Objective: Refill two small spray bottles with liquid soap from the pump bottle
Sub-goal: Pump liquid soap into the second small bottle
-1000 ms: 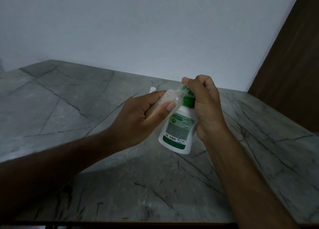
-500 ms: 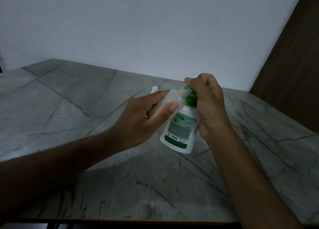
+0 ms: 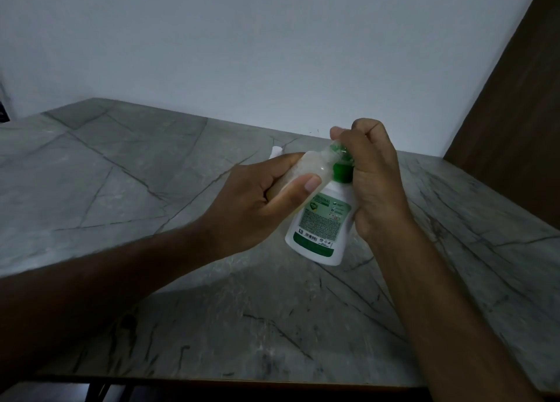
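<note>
- The left hand (image 3: 257,201) is curled round a small clear spray bottle (image 3: 306,171), thumb pressed along its side, and holds it tilted with its open neck pointing to about 2 o'clock, up against the pump head.
- The right hand (image 3: 375,180) is wrapped round the green top of the pump bottle (image 3: 321,222), fingers closed over the pump; the nozzle itself is hidden under them.
- The pump bottle hangs tilted above the table (image 3: 151,171), its base towards 7 o'clock, just in front of both wrists.
- The small bottle looks cloudy inside, perhaps partly filled; I cannot tell how full.
- At about 10 o'clock from the left hand, a small white thing (image 3: 276,151) peeks out behind it, possibly the second bottle or a cap.
- Judging by this, the first refill is under way; the second bottle and the recapping are likely left.
</note>
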